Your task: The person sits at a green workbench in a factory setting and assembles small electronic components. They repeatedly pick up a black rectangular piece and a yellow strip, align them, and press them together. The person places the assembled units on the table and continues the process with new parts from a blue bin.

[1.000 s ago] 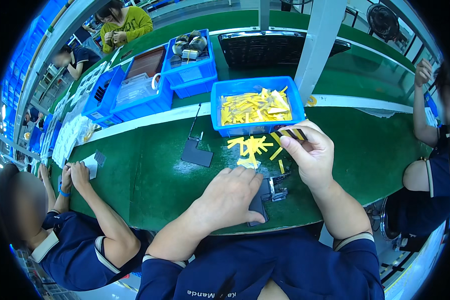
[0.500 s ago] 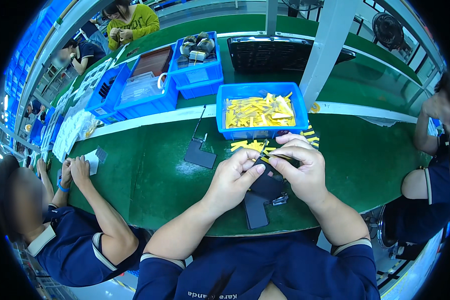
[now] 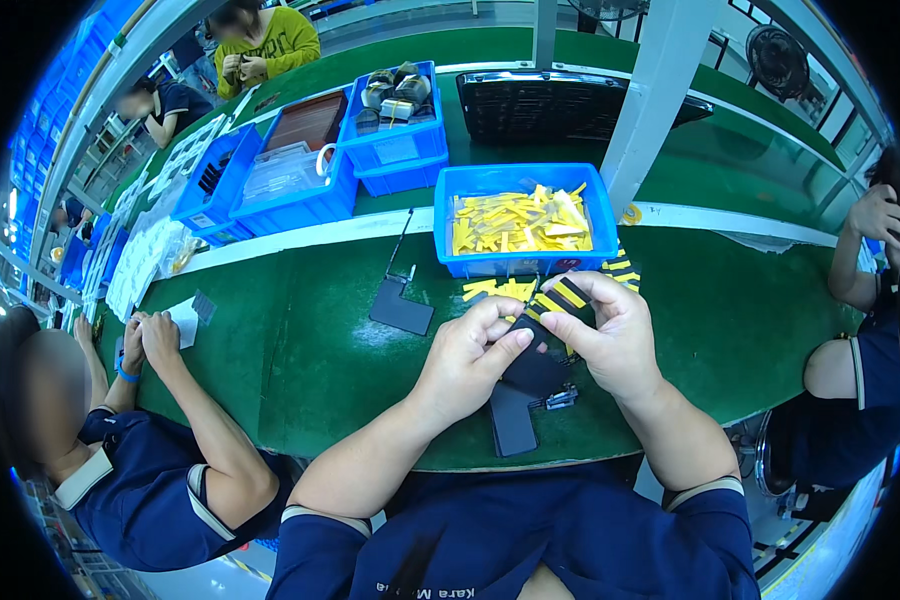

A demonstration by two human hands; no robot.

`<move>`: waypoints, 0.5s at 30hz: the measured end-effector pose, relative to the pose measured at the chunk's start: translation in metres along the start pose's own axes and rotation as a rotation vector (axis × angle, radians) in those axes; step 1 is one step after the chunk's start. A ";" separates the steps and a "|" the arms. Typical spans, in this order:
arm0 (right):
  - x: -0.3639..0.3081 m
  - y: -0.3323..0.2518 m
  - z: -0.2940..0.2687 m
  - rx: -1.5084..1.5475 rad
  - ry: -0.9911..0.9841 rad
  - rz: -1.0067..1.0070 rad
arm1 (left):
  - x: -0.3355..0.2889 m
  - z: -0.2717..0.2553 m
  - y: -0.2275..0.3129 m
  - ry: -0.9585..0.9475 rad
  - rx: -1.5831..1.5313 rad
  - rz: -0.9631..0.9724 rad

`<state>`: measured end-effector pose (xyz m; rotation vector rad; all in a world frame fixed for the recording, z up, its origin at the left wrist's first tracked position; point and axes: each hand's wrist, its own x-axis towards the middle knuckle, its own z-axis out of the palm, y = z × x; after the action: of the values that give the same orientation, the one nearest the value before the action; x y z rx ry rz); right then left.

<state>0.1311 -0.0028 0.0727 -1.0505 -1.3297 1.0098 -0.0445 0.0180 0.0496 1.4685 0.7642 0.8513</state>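
In front of me, my right hand point(image 3: 615, 335) pinches a black strip with yellow bars point(image 3: 562, 298) between thumb and fingers. My left hand point(image 3: 465, 360) is closed on the upper end of a dark flat part point(image 3: 535, 372), its fingertips touching the strip's lower end. Just below lies a black L-shaped part point(image 3: 513, 420) with a small metal-looking fitting at its side. To the left rests a similar L-shaped part point(image 3: 402, 308), with a thin black lead running away from it. Small yellow pieces point(image 3: 500, 289) lie on the green table beyond my fingers.
A blue bin point(image 3: 525, 268) of yellow pieces stands just beyond my hands, with more striped strips point(image 3: 624, 272) at its right. Other blue bins point(image 3: 295, 205) stand far left. A pale metal post point(image 3: 660, 100) rises behind. Co-workers sit left point(image 3: 170, 480) and right point(image 3: 850, 400).
The striped strip in my right hand has turned, so its yellow bars now face up. My right thumb has shifted onto it; my left hand stays nearly in place.
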 end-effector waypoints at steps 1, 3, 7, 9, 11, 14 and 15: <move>0.000 -0.001 0.000 0.005 -0.003 0.012 | 0.000 0.000 0.000 -0.008 -0.017 0.005; 0.000 -0.003 -0.001 0.016 -0.009 0.035 | 0.000 0.000 0.000 -0.005 -0.045 0.009; 0.001 0.000 -0.001 0.019 -0.022 0.028 | 0.000 0.000 0.001 0.020 0.047 0.027; 0.000 0.000 0.001 -0.010 -0.006 -0.011 | -0.001 0.001 0.002 0.026 0.099 0.041; -0.001 0.001 0.003 -0.027 0.027 0.010 | -0.001 0.001 0.003 0.036 0.088 0.047; 0.000 0.004 0.001 -0.279 0.068 -0.182 | -0.001 0.001 0.000 0.044 0.086 0.047; 0.001 0.006 0.001 -0.400 0.080 -0.282 | -0.001 0.001 0.000 0.047 0.070 0.046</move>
<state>0.1306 -0.0008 0.0669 -1.1426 -1.5988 0.4971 -0.0444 0.0165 0.0498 1.5378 0.8046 0.9042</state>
